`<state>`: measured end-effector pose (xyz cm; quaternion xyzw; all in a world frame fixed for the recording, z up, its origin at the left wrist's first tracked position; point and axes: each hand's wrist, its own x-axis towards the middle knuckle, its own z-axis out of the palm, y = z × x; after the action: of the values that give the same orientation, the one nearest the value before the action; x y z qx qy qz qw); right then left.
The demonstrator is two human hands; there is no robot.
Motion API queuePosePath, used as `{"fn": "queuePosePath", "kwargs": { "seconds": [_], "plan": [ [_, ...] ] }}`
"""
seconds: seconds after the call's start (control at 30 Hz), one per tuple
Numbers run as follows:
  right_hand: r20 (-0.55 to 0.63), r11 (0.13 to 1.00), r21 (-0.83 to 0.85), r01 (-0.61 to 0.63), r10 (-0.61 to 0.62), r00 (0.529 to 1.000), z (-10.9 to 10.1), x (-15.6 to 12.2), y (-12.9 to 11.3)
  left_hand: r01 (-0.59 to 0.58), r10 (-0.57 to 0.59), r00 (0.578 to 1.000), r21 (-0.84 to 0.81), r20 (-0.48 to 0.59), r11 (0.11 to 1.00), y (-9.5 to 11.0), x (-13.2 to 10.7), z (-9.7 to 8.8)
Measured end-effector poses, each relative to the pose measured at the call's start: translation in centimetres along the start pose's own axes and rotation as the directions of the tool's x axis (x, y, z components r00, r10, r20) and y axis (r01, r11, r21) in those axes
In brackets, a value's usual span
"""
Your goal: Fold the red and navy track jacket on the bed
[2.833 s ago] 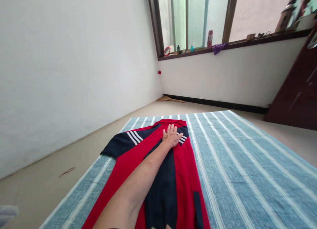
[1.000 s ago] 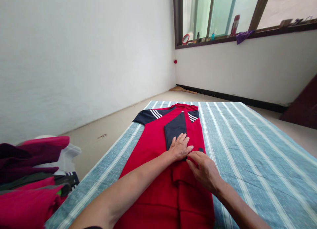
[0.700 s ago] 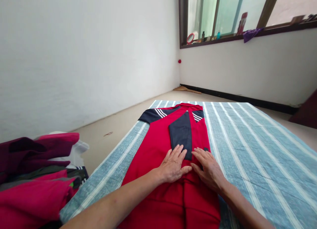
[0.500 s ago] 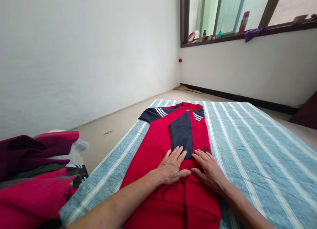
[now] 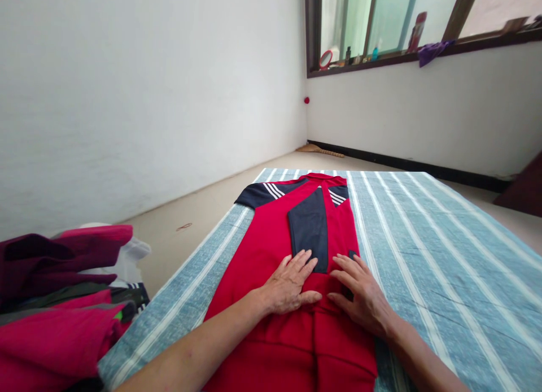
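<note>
A red jacket (image 5: 262,245) with dark navy panels and white stripes at the shoulders lies front to back on a striped blue sheet (image 5: 423,251). One dark sleeve sticks out at the upper left, and the other is folded over the middle. My left hand (image 5: 291,282) rests flat on the jacket, fingertips on the end of the folded sleeve. On its right side, my right hand (image 5: 359,290) touches the cloth with fingers spread and slightly arched, holding nothing. Beneath both hands part of the jacket is hidden.
A pile of clothes (image 5: 63,301) in pink, maroon and dark colours stands at the left. A broom (image 5: 319,149) lies on the floor by the far corner. Along the windowsill (image 5: 381,61) are a mirror (image 5: 326,59), bottles and a purple cloth (image 5: 432,52).
My right hand has arched up a little, its fingers slightly bent and farther from the left hand. The left hand and the jacket stay nearly as they were; the view has shifted slightly.
</note>
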<state>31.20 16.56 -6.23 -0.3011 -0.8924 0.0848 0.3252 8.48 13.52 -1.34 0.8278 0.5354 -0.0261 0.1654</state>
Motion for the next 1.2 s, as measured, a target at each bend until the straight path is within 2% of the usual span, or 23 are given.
{"fn": "queuePosePath", "kwargs": {
  "seconds": [0.1,0.27,0.47,0.63,0.83,1.2],
  "plan": [
    [0.065,0.995,0.049,0.088,-0.092,0.994,-1.2,0.2,-0.8,-0.005,0.005,1.000,-0.003,-0.006,1.000,0.0,0.0,0.0],
    [0.170,0.991,0.100,0.086,-0.103,0.980,-2.1,0.6,-2.0,-0.006,0.006,1.000,-0.005,0.005,1.000,0.0,-0.1,0.0],
    [0.165,0.991,0.096,0.096,-0.111,0.980,-2.0,0.7,-2.5,-0.013,0.013,1.000,-0.008,-0.014,1.000,-0.1,0.0,0.1],
    [0.108,0.988,0.068,0.136,-0.142,0.984,-1.4,0.5,-2.9,-0.009,0.009,1.000,0.006,-0.006,1.000,0.1,-0.1,-0.2],
    [0.046,0.976,0.174,0.129,-0.138,0.989,-2.7,1.0,-3.1,-0.002,0.002,1.000,-0.001,-0.013,1.000,0.2,-0.1,-0.2],
    [0.168,0.963,0.257,0.084,-0.130,0.977,-3.2,1.2,-2.4,-0.020,0.020,1.000,0.022,0.005,1.000,0.0,-0.1,-0.3]
  ]
}}
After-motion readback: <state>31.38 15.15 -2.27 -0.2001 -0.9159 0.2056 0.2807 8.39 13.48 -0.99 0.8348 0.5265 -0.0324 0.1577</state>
